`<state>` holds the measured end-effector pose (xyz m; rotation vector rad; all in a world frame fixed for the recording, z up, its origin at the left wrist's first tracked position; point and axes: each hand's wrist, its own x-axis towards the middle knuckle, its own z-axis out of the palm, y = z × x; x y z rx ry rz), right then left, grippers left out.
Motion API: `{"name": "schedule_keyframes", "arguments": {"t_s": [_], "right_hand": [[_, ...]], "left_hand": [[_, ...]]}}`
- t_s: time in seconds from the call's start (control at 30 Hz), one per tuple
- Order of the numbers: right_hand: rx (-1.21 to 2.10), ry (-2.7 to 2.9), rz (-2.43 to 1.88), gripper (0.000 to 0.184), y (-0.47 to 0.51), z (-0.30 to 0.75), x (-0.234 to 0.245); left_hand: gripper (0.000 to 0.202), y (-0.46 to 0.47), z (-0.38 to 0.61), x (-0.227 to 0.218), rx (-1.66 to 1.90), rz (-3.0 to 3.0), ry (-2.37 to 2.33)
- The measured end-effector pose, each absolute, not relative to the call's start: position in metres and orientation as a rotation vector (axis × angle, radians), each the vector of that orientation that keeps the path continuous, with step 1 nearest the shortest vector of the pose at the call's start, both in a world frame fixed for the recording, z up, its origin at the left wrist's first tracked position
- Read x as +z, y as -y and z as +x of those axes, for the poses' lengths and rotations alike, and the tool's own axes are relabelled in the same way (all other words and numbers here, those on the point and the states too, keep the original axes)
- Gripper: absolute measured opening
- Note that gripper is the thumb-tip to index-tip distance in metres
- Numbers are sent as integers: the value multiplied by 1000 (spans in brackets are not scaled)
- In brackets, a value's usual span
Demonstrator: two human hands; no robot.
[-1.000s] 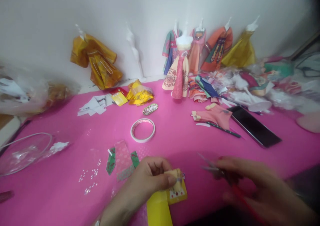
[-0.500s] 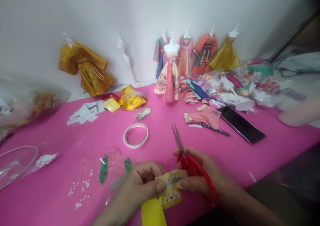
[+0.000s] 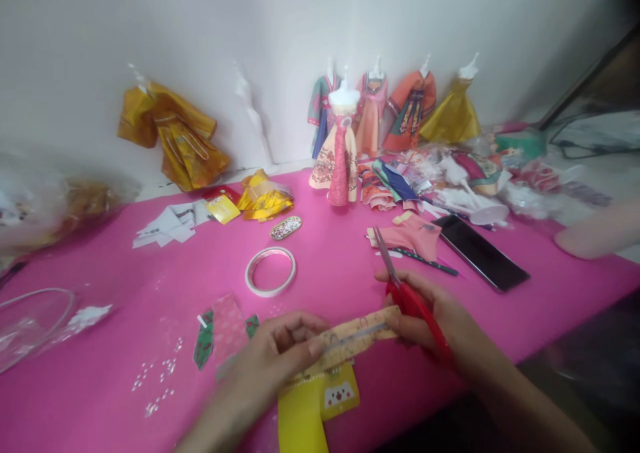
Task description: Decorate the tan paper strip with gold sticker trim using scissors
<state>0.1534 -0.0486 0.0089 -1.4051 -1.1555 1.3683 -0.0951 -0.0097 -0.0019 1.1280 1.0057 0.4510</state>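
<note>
In the lower centre of the frame a cream patterned strip (image 3: 363, 336) stretches between two hands, rising toward the right. The left hand (image 3: 290, 346) pinches it between thumb and fingers, which cover much of its lower-left end. The right hand (image 3: 440, 316) grips red-handled scissors (image 3: 417, 313) and pinches the strip's right end; its fingers hide part of the handles, so how they sit in the loops is hard to tell. Both forearms are cut off at the bottom edge.

Under the strip lies a yellow packet (image 3: 300, 416), partly covered and cut by the bottom edge. The left hand and wrist mask the lower end of a pink patterned piece (image 3: 227, 319). At upper centre-left, a bare white mannequin (image 3: 256, 116) blurs into the wall. Clear bags at far left (image 3: 30, 199) run out of frame, their contents unclear. A rounded pale object (image 3: 595, 229) is cropped by the right edge.
</note>
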Motion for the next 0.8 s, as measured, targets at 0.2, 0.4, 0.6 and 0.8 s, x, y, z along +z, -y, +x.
{"name": "schedule_keyframes", "arguments": {"t_s": [0.2, 0.4, 0.6, 0.8], "right_hand": [[1213, 1285, -1462, 49, 37, 165, -2], [859, 1619, -1606, 40, 22, 170, -22], [610, 1796, -1764, 35, 7, 159, -15], [408, 1868, -1861, 40, 4, 159, -13]], "left_hand": [[30, 11, -91, -3, 530, 1313, -1196], [30, 10, -83, 4, 508, 1774, -1534], [23, 6, -83, 1, 551, 1856, -1592], [20, 7, -84, -8, 614, 2011, -1602]]}}
